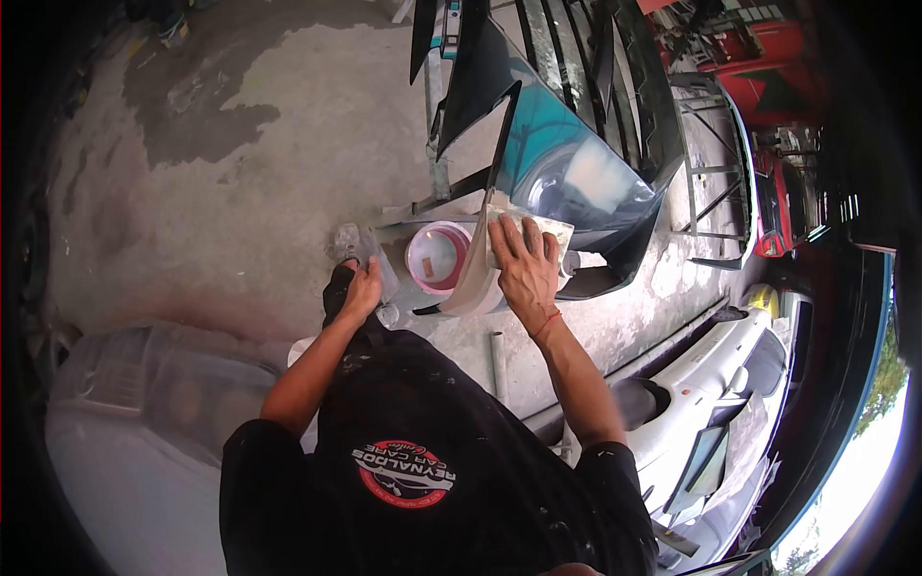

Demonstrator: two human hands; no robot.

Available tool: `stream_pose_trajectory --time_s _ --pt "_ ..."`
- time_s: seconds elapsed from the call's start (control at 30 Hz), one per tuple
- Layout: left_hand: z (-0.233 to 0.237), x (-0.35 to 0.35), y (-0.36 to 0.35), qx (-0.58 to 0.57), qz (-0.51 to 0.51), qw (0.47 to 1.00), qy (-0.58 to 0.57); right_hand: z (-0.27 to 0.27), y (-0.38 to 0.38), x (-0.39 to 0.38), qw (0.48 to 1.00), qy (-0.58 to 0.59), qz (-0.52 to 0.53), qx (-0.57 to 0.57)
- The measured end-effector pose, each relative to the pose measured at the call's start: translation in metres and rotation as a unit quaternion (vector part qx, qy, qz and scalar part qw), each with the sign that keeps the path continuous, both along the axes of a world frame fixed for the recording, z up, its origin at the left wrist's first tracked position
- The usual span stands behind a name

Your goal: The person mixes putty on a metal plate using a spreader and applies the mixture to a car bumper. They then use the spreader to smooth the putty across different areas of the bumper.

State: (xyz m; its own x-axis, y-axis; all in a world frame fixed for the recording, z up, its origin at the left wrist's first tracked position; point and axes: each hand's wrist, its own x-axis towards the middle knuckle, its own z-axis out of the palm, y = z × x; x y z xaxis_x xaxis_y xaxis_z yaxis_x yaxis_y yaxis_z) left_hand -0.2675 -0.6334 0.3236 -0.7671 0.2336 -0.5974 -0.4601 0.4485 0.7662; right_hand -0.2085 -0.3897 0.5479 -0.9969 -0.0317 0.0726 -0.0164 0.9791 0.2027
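My right hand (526,269) lies with spread fingers on a pale, thin sheet (559,230) against the light-coloured part of a car body panel (471,288). On the left, my left hand (363,290) is closed at the edge of a translucent piece (386,276), whose exact nature is unclear. Between the hands stands a pink-rimmed round tub (439,257) with cloudy liquid and a small brownish block in it. Above my right hand, the panel's teal and dark section (567,158) carries a whitish patch.
Concrete floor (317,125) with a dark wet stain spreads at the upper left. A plastic-covered car (154,403) stands at the lower left, a white car (720,384) at the lower right. A metal frame (715,173) and red vehicle parts (778,86) are at the right.
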Motion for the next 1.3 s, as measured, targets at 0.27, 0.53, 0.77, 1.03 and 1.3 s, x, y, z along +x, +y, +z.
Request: stream_pose_trajectory --time_s 0.27,0.53,0.77,1.03,1.3 --pt "-0.004 0.001 -0.001 -0.014 0.018 1.0 0.021 -0.001 0.003 -0.003 1.0 -0.002 0.008 -0.006" --pt "0.017 0.0 -0.008 0.019 0.015 1.0 0.004 -0.006 0.01 -0.005 0.999 0.013 0.028 0.023" --pt "0.019 -0.005 -0.016 0.006 -0.023 1.0 -0.015 -0.007 -0.001 0.0 0.999 0.008 0.039 0.015" --pt "0.089 0.004 -0.037 0.015 0.026 0.964 0.263 -0.011 -0.098 -0.05 0.948 0.005 0.06 -0.311" --pt "0.144 0.01 -0.03 0.139 0.255 0.944 0.158 -0.038 -0.128 -0.03 0.785 -0.215 0.002 -0.581"
